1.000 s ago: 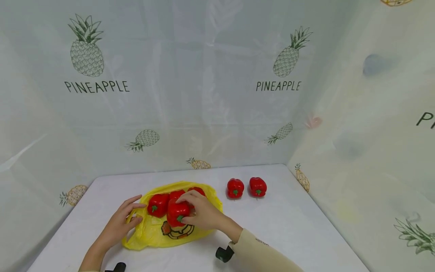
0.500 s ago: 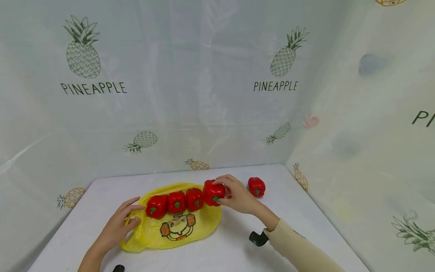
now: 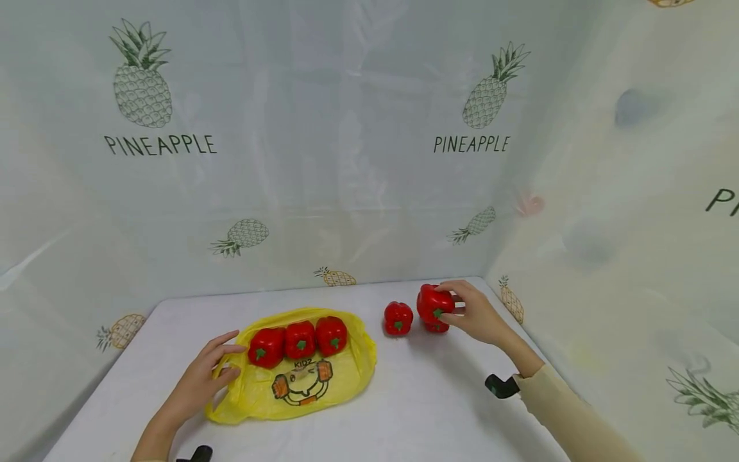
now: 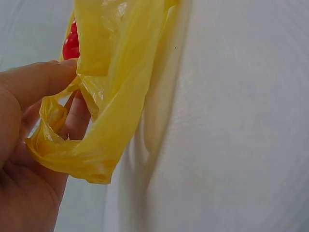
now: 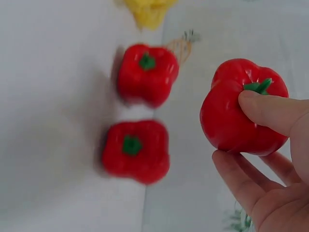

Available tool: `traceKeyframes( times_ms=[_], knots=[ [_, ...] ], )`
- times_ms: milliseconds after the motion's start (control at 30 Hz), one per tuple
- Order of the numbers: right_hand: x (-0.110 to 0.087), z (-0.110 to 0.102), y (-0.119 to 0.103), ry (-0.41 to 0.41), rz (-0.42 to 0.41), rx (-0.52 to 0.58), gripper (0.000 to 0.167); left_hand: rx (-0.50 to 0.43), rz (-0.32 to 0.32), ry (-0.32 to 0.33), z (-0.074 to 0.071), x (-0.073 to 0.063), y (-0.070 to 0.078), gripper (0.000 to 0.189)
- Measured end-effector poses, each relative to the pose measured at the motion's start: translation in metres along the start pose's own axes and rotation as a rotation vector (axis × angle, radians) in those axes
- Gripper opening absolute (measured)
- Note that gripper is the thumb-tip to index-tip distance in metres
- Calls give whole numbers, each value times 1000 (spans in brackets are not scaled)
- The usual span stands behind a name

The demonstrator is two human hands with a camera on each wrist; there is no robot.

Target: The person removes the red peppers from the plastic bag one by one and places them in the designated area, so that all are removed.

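My right hand (image 3: 478, 316) grips a red bell pepper (image 3: 428, 303) above the table's far right part. In the right wrist view the thumb presses near the green stem of this pepper (image 5: 226, 116), fingers beneath. Under it in the head view, a second bell pepper (image 3: 436, 328) is mostly hidden; another pepper (image 3: 398, 314) lies just left. At the left, my left hand (image 3: 202, 375) pinches the edge of a yellow plastic bag (image 3: 346, 384), its handle loop hanging between thumb and fingers in the left wrist view. Three red bell peppers (image 3: 300, 337) sit in a row on the bag.
The white-covered table (image 3: 416, 398) ends at the back against a pale curtain (image 3: 346, 160) printed with pineapples. The same curtain material rises at both sides. A black wrist device (image 3: 501, 387) sits under the right forearm.
My right hand has carried the bell pepper from over the bag rightward, past one table pepper, to above the other. The left hand stays at the bag's edge.
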State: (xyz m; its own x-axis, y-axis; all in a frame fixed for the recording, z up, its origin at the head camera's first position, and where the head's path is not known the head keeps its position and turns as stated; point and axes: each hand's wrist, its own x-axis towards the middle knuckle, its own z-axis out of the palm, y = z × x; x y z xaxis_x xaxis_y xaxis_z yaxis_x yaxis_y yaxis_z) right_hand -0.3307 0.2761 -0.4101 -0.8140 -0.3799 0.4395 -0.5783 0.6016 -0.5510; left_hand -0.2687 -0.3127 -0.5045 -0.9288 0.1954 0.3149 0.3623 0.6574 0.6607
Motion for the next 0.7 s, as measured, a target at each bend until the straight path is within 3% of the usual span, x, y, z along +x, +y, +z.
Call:
traceKeyframes(
  times_ms=[333,700],
  knots=[
    [-22,-37,51,72,92,-101,60,11,6,7,1,1,-2,33],
    [-35,-40,93,21,141,-123,57,4,13,6,1,1,-1,33]
  ],
)
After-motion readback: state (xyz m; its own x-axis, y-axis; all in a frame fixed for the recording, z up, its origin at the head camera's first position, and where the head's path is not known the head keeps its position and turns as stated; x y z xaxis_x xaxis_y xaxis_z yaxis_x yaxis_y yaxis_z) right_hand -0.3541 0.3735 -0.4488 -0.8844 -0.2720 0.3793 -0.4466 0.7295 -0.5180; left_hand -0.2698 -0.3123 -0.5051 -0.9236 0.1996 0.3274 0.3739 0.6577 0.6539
